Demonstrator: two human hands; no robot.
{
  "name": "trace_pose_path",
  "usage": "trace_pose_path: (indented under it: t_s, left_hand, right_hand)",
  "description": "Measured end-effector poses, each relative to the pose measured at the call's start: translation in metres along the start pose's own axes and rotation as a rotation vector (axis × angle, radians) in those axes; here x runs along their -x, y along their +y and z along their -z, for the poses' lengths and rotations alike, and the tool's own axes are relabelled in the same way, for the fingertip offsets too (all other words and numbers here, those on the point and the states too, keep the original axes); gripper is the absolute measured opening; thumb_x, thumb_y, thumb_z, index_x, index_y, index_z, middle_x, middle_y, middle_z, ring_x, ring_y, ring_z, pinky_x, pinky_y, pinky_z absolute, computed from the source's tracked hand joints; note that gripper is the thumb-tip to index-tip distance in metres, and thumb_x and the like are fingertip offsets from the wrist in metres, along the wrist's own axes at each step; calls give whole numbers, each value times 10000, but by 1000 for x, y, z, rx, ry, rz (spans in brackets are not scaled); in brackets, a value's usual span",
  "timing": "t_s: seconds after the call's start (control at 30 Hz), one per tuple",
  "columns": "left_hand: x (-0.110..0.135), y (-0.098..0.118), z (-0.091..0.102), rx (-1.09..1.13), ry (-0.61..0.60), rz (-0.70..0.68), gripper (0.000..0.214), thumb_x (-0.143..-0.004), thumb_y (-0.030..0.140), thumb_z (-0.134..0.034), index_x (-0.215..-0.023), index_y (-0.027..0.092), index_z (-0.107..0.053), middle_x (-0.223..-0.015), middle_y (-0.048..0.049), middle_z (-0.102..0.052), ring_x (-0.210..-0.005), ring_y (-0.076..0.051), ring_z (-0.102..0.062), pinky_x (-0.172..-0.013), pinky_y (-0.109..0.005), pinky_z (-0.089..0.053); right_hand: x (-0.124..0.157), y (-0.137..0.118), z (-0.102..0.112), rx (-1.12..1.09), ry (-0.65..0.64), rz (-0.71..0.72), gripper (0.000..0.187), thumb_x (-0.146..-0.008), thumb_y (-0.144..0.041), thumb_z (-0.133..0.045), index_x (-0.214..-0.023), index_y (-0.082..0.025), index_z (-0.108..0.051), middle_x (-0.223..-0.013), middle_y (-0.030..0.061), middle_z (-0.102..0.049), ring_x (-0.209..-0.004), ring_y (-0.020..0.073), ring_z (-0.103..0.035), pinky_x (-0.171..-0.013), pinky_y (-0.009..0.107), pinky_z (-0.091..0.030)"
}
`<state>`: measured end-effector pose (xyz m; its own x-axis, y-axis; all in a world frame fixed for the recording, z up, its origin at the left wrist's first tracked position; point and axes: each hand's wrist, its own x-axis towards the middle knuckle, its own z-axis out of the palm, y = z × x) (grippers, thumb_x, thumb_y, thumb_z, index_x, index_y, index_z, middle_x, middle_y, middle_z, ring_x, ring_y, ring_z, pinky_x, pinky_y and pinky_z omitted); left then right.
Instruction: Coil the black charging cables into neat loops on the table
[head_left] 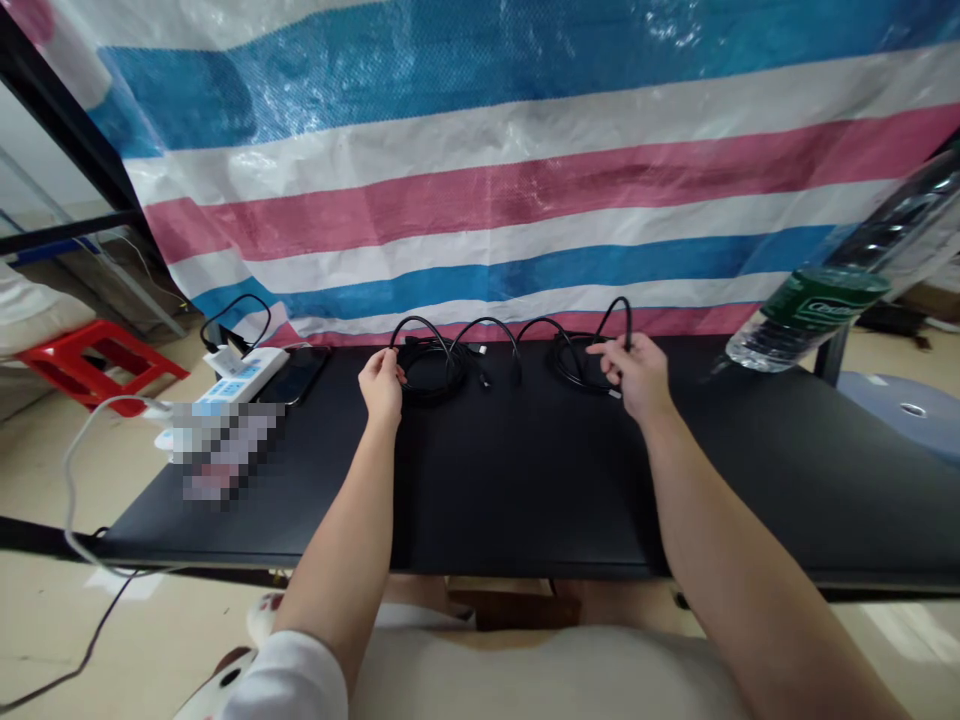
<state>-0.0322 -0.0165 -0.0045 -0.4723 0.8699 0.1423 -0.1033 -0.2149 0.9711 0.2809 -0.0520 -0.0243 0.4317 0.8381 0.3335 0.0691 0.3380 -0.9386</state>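
Observation:
Black cable lies in two coils at the back of the black table (525,480), with arched loops between them. My left hand (383,384) pinches the cable at the left side of the left coil (429,397). My right hand (637,376) has its thumb and fingers closed on a raised loop of cable (621,303) beside the right coil (571,372). Small connectors, one pale-tipped (478,349), lie near the left coil. Whether both coils belong to one cable I cannot tell.
At the left stand a white power strip (251,372) with plugs in it and a dark phone (304,372); a pixelated patch covers something in front. A large water bottle (765,335) leans at the back right. Behind hangs a striped sheet (480,220). A red stool (105,355) stands left.

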Motion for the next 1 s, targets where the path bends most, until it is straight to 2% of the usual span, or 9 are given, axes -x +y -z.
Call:
trace_pose_path:
  t_s: [0.1, 0.23, 0.4, 0.47, 0.53, 0.67, 0.73, 0.83, 1.0]
  left_hand:
    - [0, -4, 0, -52, -24, -47, 150, -696, 314, -629, -682, 167, -655, -457, 51, -492, -411, -79, -465, -450, -208, -379]
    - [1, -6, -2, -47, -24, -100, 211, -710, 371, -669, -699, 161, -655, -490, 38, -532, -421, -78, -487, -461, -212, -388]
    - [-3, -1, -2, 143, 81, -43, 266, -742, 406, -679, -662, 171, -587, -485, 45, -542, -402, -72, -496, -457, -200, -400]
    - [-3, 2, -1, 211, 71, 18, 273, -752, 405, -684, -659, 176, -570, -469, 53, -532, -389, -73, -495, -444, -195, -397]
    - [-1, 3, -1, 240, -10, 45, 261, -747, 377, -707, -658, 176, -568, -459, 53, -534, -378, -73, -492, -435, -191, -391]
    - [10, 3, -6, 226, -244, 56, 232, -722, 307, -751, -650, 170, -579, -469, 33, -565, -389, -90, -522, -451, -202, -413]
    - [15, 1, -8, 196, -329, 68, 230, -707, 296, -766, -646, 168, -585, -486, 21, -585, -407, -106, -547, -471, -218, -432]
    - [19, 1, -10, 119, -367, 53, 206, -693, 271, -766, -620, 161, -607, -513, -2, -612, -450, -124, -575, -520, -242, -450]
    - [19, 3, -7, -107, -184, -170, 173, -661, 173, -745, -519, 168, -647, -546, 3, -597, -569, -132, -569, -603, -243, -422]
  right_hand:
    - [11, 1, -19, 286, -52, 82, 341, -554, -449, -769, -716, -239, -555, -651, -1, -649, -592, 158, -558, -594, 298, -440]
    - [14, 3, -27, 442, -68, 132, 376, -703, -596, -585, -593, -239, -538, -535, 5, -574, -520, 161, -524, -598, 325, -436]
    - [1, 12, -13, 353, 306, 166, 469, -848, -655, -342, -656, -248, -475, -521, -22, -454, -510, 158, -492, -539, 306, -412]
    - [1, 13, -12, 350, 409, 212, 425, -837, -644, -403, -687, -249, -446, -577, -24, -468, -566, 159, -513, -574, 305, -427]
    - [5, 10, -15, 371, 452, 251, 400, -738, -615, -587, -717, -247, -429, -642, -26, -499, -636, 162, -534, -639, 312, -449]
    - [18, 1, -27, 461, 432, 302, 559, -441, -467, -841, -758, -246, -438, -762, -13, -544, -777, 196, -559, -738, 342, -466]
    - [21, -2, -30, 494, 426, 296, 523, -455, -426, -839, -740, -249, -437, -752, -7, -544, -784, 206, -566, -738, 345, -469]
    - [18, -3, -29, 435, 440, 207, 389, -620, -445, -736, -674, -259, -398, -610, -31, -506, -640, 181, -560, -654, 319, -462]
    - [4, 0, -24, 54, 385, 53, 423, -723, -638, -584, -655, -262, -403, -426, -99, -316, -375, 119, -367, -407, 259, -309]
